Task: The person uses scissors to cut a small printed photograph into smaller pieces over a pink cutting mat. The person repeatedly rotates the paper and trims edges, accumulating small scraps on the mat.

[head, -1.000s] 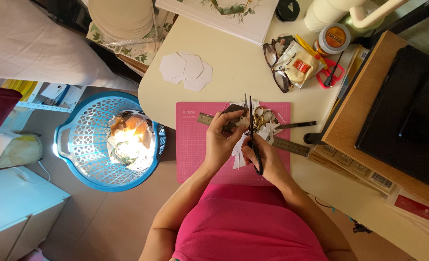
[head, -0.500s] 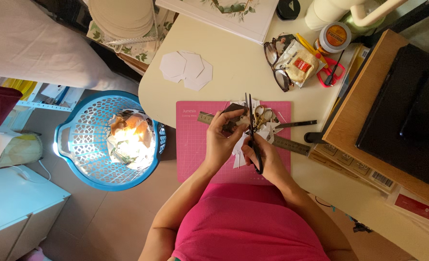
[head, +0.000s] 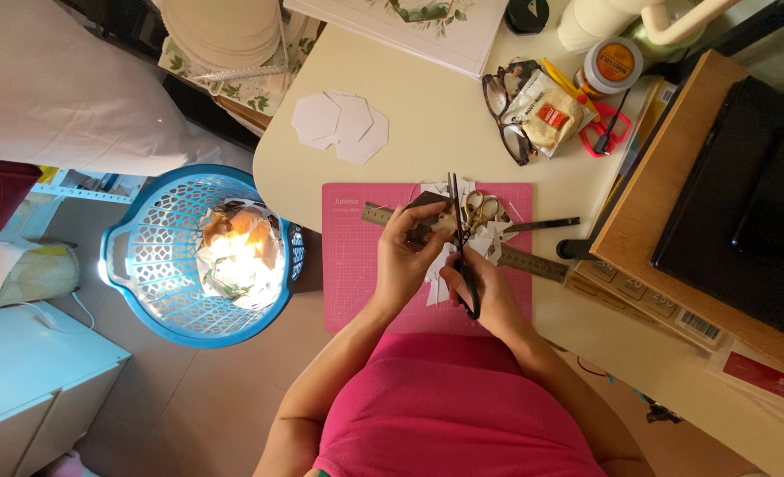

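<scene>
Two scissors near ruler; glasses beyond

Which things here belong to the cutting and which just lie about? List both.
In use: left hand gripping the dark piece; right hand working black scissors; pink cutting mat.

Lying about: white hexagons, glasses, red scissors, blue basket.

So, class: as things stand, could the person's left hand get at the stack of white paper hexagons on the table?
Probably yes. The left hand holds a small piece over the pink cutting mat, and the white paper hexagons lie beyond the mat on bare table with nothing between; it would need to put the piece down first.
</scene>
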